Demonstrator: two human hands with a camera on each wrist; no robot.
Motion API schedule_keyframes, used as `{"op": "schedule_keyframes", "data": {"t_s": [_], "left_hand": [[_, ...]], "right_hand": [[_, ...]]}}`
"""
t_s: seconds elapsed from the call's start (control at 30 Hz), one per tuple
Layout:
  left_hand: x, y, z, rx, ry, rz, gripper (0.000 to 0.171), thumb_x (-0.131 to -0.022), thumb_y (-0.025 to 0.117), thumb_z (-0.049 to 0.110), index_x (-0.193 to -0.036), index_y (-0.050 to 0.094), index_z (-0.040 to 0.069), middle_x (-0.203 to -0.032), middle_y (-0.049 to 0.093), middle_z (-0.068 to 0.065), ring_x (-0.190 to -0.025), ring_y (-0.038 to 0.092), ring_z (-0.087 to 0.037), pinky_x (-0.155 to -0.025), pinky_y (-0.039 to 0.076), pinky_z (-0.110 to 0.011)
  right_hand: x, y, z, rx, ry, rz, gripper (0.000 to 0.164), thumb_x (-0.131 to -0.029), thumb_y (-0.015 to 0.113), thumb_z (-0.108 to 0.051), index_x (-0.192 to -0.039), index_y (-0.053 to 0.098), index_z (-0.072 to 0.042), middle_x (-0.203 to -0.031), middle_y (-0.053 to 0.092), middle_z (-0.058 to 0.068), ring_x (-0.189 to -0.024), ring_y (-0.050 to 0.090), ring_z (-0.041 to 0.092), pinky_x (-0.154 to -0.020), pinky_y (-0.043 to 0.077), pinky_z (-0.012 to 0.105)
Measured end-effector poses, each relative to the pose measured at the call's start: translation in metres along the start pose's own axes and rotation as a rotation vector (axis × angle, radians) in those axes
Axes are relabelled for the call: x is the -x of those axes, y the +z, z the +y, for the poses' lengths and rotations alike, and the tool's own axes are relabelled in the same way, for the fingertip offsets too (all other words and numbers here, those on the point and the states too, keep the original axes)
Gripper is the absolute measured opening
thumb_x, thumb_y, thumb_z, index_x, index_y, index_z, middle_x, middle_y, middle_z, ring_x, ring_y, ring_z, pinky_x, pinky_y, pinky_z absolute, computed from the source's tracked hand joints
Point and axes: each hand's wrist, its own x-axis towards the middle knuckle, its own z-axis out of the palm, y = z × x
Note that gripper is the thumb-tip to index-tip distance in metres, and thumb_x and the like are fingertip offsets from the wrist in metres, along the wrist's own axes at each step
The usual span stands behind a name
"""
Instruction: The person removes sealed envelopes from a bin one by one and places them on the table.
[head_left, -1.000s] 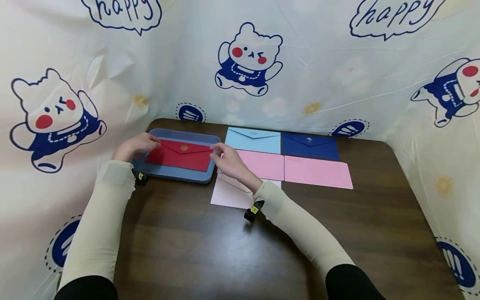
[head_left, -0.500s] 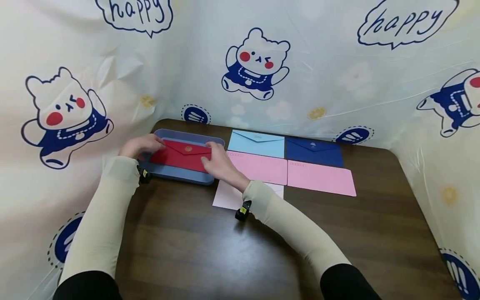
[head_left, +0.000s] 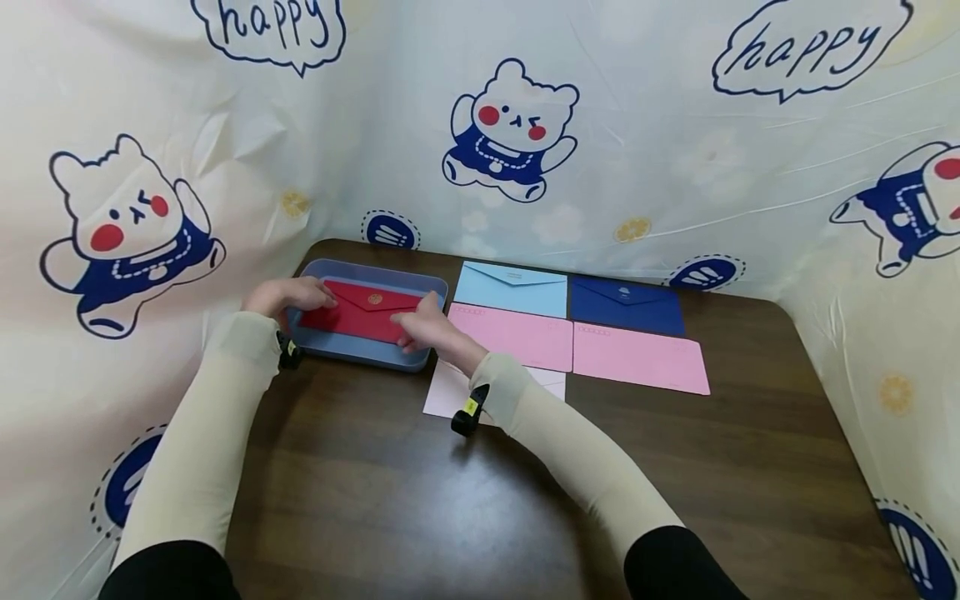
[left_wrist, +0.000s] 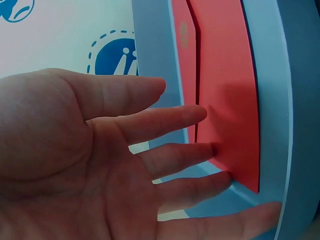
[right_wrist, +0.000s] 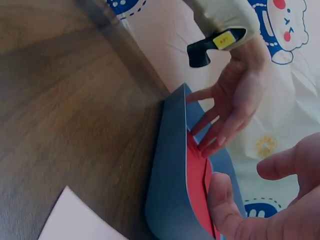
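Observation:
A red envelope (head_left: 365,315) with a gold seal lies flap side up inside the blue-grey tray (head_left: 360,354) at the left of the table. Over its left end reaches my left hand (head_left: 288,296); the left wrist view shows the fingers (left_wrist: 175,155) extended, with tips at the envelope's end. My right hand (head_left: 435,327) is at the opposite end, by the tray's right rim. In the right wrist view its thumb and a forward finger (right_wrist: 220,195) are spread apart, that finger against the envelope. Neither hand grips it.
Right of the tray, a light blue envelope (head_left: 512,292), a navy envelope (head_left: 626,307) and two pink envelopes (head_left: 517,337) lie side by side. A pale pink envelope (head_left: 450,392) lies nearer, partly under the right forearm. A printed curtain (head_left: 637,150) rises behind the table (head_left: 360,500).
My right hand has moved from the envelope's upper right corner toward its lower right edge. The left fingers have come slightly further over the left end. The head view has shifted a little.

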Motion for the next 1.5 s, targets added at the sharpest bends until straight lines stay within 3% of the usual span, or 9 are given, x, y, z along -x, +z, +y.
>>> {"op": "schedule_keyframes", "data": {"t_s": [0.17,0.23,0.4,0.47,0.73,0.9,1.13,1.5], "left_hand": [[-0.001,0.003,-0.001,0.05,-0.018,0.008,0.071,-0.107,0.056,0.023,-0.158,0.018,-0.009,-0.148,0.02,-0.039,-0.141,0.022,-0.058,-0.086,0.06,-0.056],[-0.002,0.002,-0.004,0.08,-0.012,-0.012,0.073,-0.107,0.057,0.024,-0.157,0.016,-0.011,-0.149,0.02,-0.039,-0.142,0.021,-0.059,-0.084,0.061,-0.055],[-0.001,-0.003,-0.013,0.154,0.027,-0.053,0.082,-0.105,0.063,0.023,-0.157,0.011,-0.013,-0.153,0.015,-0.04,-0.143,0.018,-0.06,-0.082,0.061,-0.053],[0.0,-0.004,-0.017,0.174,0.033,-0.05,0.081,-0.105,0.064,0.022,-0.156,0.012,-0.013,-0.154,0.015,-0.04,-0.143,0.019,-0.06,-0.08,0.062,-0.052],[-0.005,0.001,-0.022,0.2,0.059,-0.021,0.065,-0.109,0.056,0.021,-0.153,0.024,-0.014,-0.148,0.025,-0.038,-0.139,0.026,-0.058,-0.077,0.062,-0.048],[-0.006,0.002,-0.021,0.197,0.071,-0.02,0.06,-0.109,0.055,0.021,-0.152,0.029,-0.014,-0.138,0.031,-0.035,-0.136,0.03,-0.055,-0.076,0.063,-0.046],[-0.006,0.004,-0.017,0.184,0.073,-0.016,0.058,-0.111,0.051,0.02,-0.153,0.03,-0.015,-0.143,0.029,-0.036,-0.137,0.028,-0.056,-0.075,0.063,-0.045],[-0.006,0.004,-0.014,0.17,0.056,0.002,0.063,-0.11,0.052,0.021,-0.153,0.024,-0.016,-0.143,0.029,-0.036,-0.138,0.027,-0.057,-0.075,0.063,-0.046]], "right_hand": [[0.0,0.005,0.001,-0.03,0.054,-0.054,0.09,-0.102,0.069,-0.022,-0.161,0.005,0.001,-0.124,0.058,0.024,-0.064,0.063,0.021,-0.071,0.061,0.037],[-0.001,0.006,0.002,-0.051,0.082,-0.08,0.092,-0.102,0.069,-0.022,-0.161,0.002,-0.001,-0.115,0.06,0.024,-0.063,0.063,0.021,-0.065,0.059,0.034],[-0.006,0.005,0.002,-0.113,0.141,-0.141,0.106,-0.104,0.066,-0.024,-0.162,-0.021,-0.004,-0.111,0.064,0.026,-0.062,0.064,0.021,-0.06,0.058,0.029],[-0.007,0.004,0.002,-0.118,0.153,-0.154,0.108,-0.105,0.065,-0.025,-0.162,-0.025,-0.006,-0.118,0.065,0.028,-0.061,0.064,0.02,-0.06,0.058,0.029],[-0.004,0.003,0.004,-0.095,0.136,-0.139,0.107,-0.105,0.065,-0.024,-0.162,-0.024,-0.005,-0.1,0.064,0.027,-0.058,0.062,0.021,-0.058,0.056,0.028],[-0.001,0.003,0.002,-0.111,0.136,-0.128,0.107,-0.105,0.065,-0.025,-0.162,-0.025,-0.005,-0.098,0.066,0.024,-0.059,0.062,0.019,-0.06,0.056,0.028],[-0.001,0.005,0.005,-0.138,0.136,-0.116,0.108,-0.106,0.064,-0.026,-0.161,-0.026,-0.006,-0.131,0.062,0.029,-0.063,0.068,0.021,-0.06,0.058,0.029],[0.0,0.004,0.005,-0.16,0.144,-0.13,0.1,-0.109,0.059,-0.026,-0.163,-0.024,-0.008,-0.153,0.047,0.025,-0.061,0.069,0.021,-0.052,0.052,0.024]]}}
